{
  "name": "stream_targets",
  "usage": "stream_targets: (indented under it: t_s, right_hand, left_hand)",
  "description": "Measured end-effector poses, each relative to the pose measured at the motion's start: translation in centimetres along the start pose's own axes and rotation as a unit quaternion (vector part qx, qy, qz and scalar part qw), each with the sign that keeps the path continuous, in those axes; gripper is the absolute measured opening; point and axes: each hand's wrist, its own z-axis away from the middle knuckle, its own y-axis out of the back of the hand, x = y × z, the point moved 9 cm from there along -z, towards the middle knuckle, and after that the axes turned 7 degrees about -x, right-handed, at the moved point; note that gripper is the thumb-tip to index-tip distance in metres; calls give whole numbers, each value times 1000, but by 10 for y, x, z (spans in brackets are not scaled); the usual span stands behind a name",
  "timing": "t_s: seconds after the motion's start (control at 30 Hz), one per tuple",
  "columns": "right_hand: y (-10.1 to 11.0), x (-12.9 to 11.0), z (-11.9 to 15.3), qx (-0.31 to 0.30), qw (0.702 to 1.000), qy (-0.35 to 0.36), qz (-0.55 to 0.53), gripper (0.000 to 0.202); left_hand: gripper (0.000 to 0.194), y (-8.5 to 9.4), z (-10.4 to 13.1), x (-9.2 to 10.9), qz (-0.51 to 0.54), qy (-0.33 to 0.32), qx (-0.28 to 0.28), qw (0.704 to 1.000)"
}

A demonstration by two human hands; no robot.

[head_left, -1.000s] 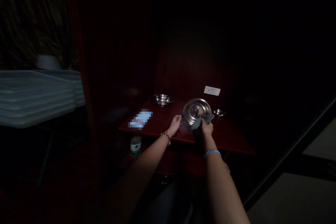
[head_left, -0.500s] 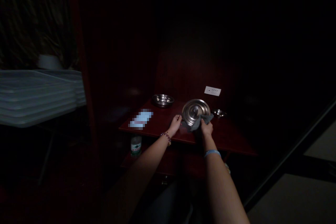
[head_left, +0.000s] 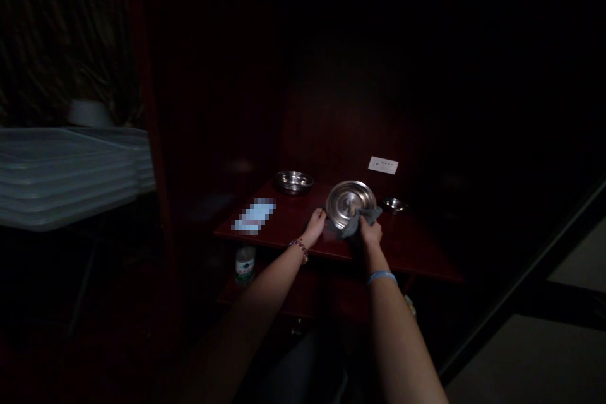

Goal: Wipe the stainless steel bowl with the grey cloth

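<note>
A round steel dish (head_left: 349, 197) is held tilted above the dark red shelf (head_left: 407, 246), its ringed face toward me. My left hand (head_left: 315, 226) is closed on the dish's left rim. In my right hand (head_left: 371, 231) a grey cloth (head_left: 354, 225) is gripped and pressed against the dish's lower right edge. Behind and to the left sits a stack of steel dishes (head_left: 294, 182). A small steel bowl (head_left: 395, 205) rests to the right of the held dish.
A blurred-out light rectangle (head_left: 254, 215) lies on the shelf's left side. Below stands a labelled jar (head_left: 245, 264). Stacked translucent trays (head_left: 71, 177) are at the far left. A white socket plate (head_left: 383, 165) is on the back panel.
The dish and the cloth have shifted slightly left with my right hand. My left hand still grips the rim, almost unmoved.
</note>
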Motion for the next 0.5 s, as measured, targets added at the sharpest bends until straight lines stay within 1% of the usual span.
stream_targets:
  t_s: [0.17, 0.33, 0.5]
  right_hand:
    - [-1, -1, 2, -12, 1000, -13, 23, 41]
    - [-2, -1, 2, -21, 999, -15, 28, 42]
    - [-4, 1, 0, -26, 999, -14, 19, 39]
  left_hand:
    - [12, 4, -1, -2, 2, 0, 16, 1000]
    - [17, 5, -2, -3, 3, 3, 16, 1000]
    - [19, 5, -2, -4, 5, 11, 20, 1000]
